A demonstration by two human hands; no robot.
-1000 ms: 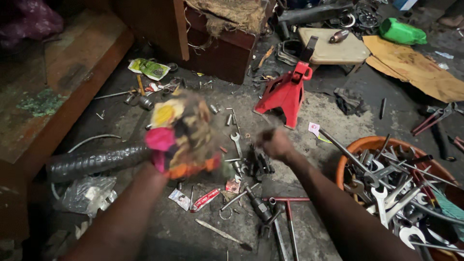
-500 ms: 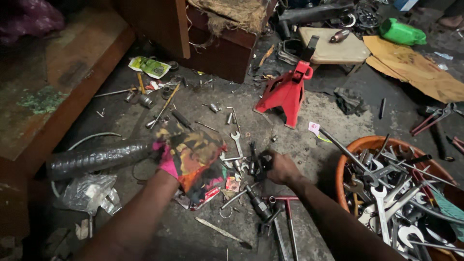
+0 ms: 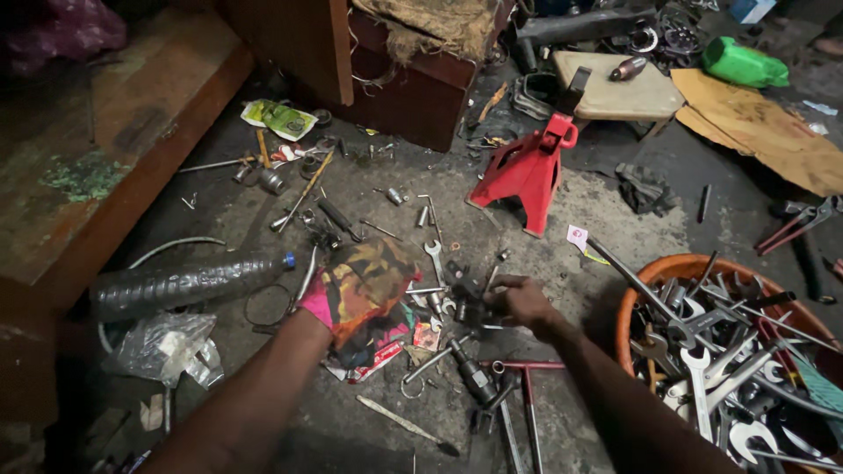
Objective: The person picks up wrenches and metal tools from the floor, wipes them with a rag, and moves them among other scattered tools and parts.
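The left hand (image 3: 338, 303) presses a crumpled multicoloured rag (image 3: 373, 285) to the floor, fingers closed on it, while just beside it the right hand (image 3: 520, 303) pinches its fingertips on small dark metal parts (image 3: 470, 309), with the orange basin of wrenches (image 3: 650, 276) farther right.

Red jack stand (image 3: 525, 172); orange basin (image 3: 629, 309); multicoloured patterned rag (image 3: 367, 286).

Left hand (image 3: 329, 303) under patterned rag (image 3: 373, 281), right hand (image 3: 520, 301) touching scattered wrenches (image 3: 439, 294)

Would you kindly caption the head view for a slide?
Left hand under patterned rag, right hand among scattered wrenches.
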